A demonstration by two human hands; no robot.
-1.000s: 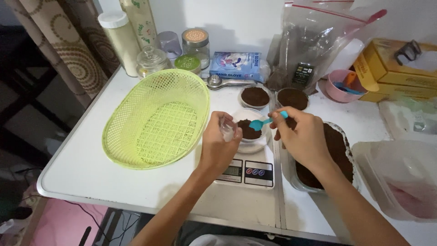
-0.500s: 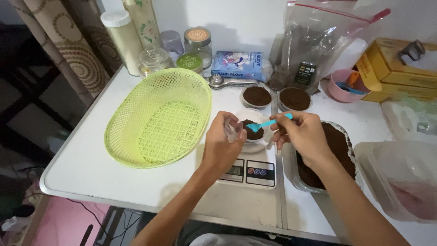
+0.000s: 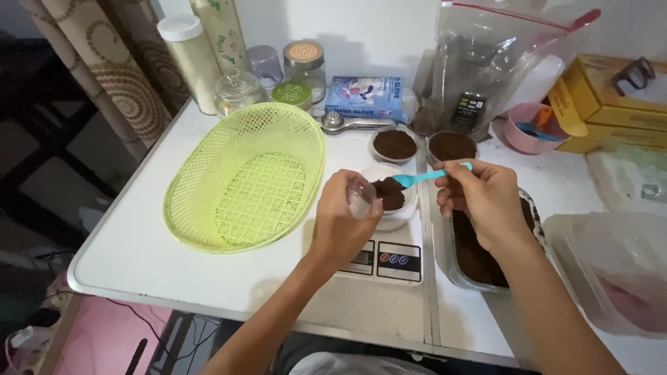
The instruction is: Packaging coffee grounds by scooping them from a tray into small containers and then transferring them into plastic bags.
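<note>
White worktop (image 3: pixel 139 257) has a big green basket (image 3: pixel 246 177) on the left, well clear of the action. Just right of it sits a kitchen scale (image 3: pixel 385 260) with a small clear cup (image 3: pixel 389 198) of brown powder on top. Left hand (image 3: pixel 344 226) is wrapped around the cup's near side, steadying it. Right hand (image 3: pixel 483 198) is pinched on a little blue spoon (image 3: pixel 427 176), tip over the powder.

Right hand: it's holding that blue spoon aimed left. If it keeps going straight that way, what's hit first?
Probably the brown powder heaped in the small white cup on the scale. The right hand points the blue spoon at it, and the tip looks already at the heap. Beyond it, the left hand grips the cup's rim. Depth is unclear.
</note>
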